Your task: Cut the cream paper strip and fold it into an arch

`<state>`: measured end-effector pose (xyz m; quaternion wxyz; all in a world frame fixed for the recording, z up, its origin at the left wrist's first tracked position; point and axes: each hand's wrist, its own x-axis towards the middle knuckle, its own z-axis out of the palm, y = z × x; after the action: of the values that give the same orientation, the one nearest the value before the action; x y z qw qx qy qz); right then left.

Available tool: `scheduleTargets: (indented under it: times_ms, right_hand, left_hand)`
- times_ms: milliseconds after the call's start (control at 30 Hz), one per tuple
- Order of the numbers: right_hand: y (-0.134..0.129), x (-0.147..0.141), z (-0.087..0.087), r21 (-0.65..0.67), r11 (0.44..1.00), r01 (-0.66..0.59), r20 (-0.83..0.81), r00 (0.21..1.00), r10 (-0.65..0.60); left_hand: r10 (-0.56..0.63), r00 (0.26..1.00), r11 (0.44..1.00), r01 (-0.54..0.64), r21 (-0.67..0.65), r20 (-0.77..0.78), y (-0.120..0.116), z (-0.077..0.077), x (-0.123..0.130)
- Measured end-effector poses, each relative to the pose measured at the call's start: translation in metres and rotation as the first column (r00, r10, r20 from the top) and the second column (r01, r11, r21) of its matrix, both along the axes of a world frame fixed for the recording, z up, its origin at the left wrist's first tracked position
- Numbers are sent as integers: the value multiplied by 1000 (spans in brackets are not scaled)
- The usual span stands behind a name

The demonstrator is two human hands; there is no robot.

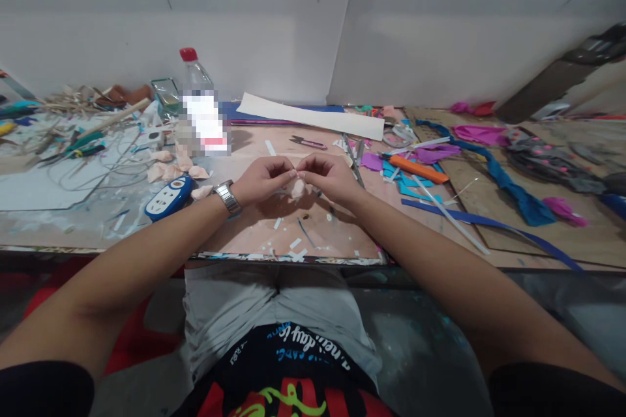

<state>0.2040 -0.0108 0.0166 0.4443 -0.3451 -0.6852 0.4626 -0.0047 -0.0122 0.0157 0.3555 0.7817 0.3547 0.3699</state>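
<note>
My left hand (267,179) and my right hand (328,177) meet above the middle of the table, fingertips pinched together. Between them hangs a small pale pink, crumpled piece (297,190), cloth or paper; I cannot tell which. Both hands grip its upper end, and fingers hide part of it. Similar pale pink pieces (169,168) lie in a small pile left of my left wrist, which wears a metal watch (226,197). Beyond my hands rests a pair of thread snips (309,143).
A blue-and-white power socket (169,198) sits near my left forearm. Behind it stand a red-capped bottle (190,62) and a lit, blurred phone (205,120). On the right lie an orange utility knife (418,169), a blue strip (489,216) and coloured scraps. White paper bits (295,243) litter the front.
</note>
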Motion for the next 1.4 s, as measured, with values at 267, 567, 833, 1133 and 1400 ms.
scheduleTargets:
  times_ms: [267,567,833,1133,1400]
  right_hand:
    - [3,1,-2,-66,997,-34,17,999,35]
    - [6,0,-8,-43,999,13,13,1000,-12]
    - [5,1,-6,-41,998,40,31,999,-38]
    - [2,0,-2,41,996,83,138,987,-88]
    - [4,-2,-6,-8,998,60,65,996,-60]
  left_hand:
    - [75,997,996,-73,57,-33,0,0,0]
    - [71,997,997,-71,-4,15,2,0,2]
    - [67,998,996,-66,-67,12,2,-4,1]
    - [18,999,1000,-19,-21,-47,0,-5,1]
    - [39,998,997,-42,-65,-48,-2,-5,4]
